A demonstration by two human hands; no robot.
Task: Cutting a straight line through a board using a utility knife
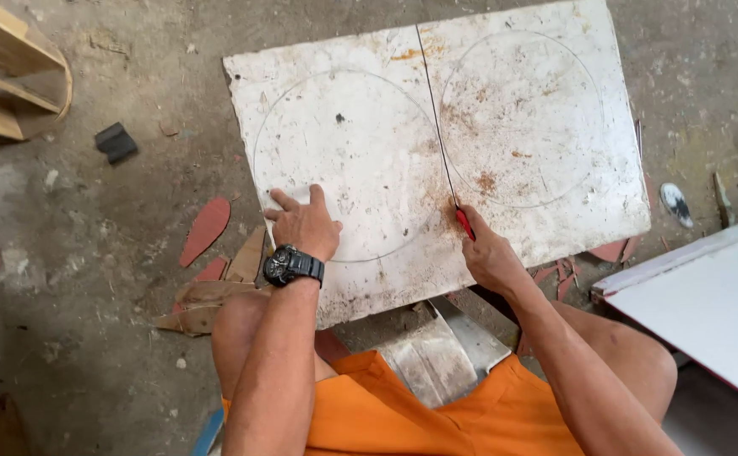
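Note:
A stained white board (555,211) lies on the ground in front of my knees, with two large circles drawn on it and a dark straight cut line between them. My left hand (306,224), with a black wristwatch, presses flat on the board's left part, inside the left circle. My right hand (487,253) grips a red-handled cutting tool (464,223) whose tip sits at the near end of the cut line.
Red and brown offcuts (206,228) lie on the dirty concrete floor left of the board. A small black block (116,141) and a wooden frame (10,72) sit at the far left. Another white panel (707,295) lies at the right.

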